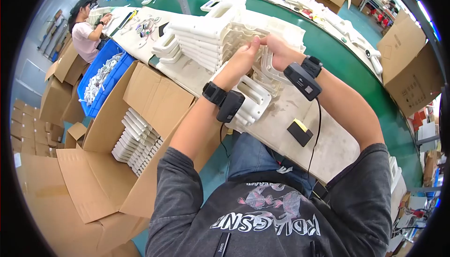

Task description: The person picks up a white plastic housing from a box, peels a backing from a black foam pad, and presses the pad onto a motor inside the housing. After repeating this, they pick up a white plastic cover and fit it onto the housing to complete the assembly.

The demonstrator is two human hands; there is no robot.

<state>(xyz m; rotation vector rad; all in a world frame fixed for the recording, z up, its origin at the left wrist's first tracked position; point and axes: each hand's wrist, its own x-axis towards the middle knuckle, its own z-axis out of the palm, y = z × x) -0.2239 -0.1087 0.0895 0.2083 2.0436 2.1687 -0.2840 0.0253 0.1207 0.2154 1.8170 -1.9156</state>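
My left hand [241, 63] and my right hand [280, 53] meet above the worktable, fingers curled and thumb tips close together. Both hands are closed in a pinch; whatever lies between the fingertips is too small or hidden to make out. Just below them is a white plastic shell [267, 68] with a curved rim, partly covered by my right hand. Left of my hands rises a stack of white plastic housings [199, 39], nested in layers. Nearer me, more white housings with handle openings [255, 98] lie by the table edge, partly behind my left wrist.
A black block with a yellow top [300, 132] lies on the worktable [335, 137]. At left stand an open cardboard box [157, 81] with stacked white parts [136, 141] and a blue bin [96, 109] of small parts. A green conveyor [344, 53] runs beyond; a co-worker [85, 39] sits far left.
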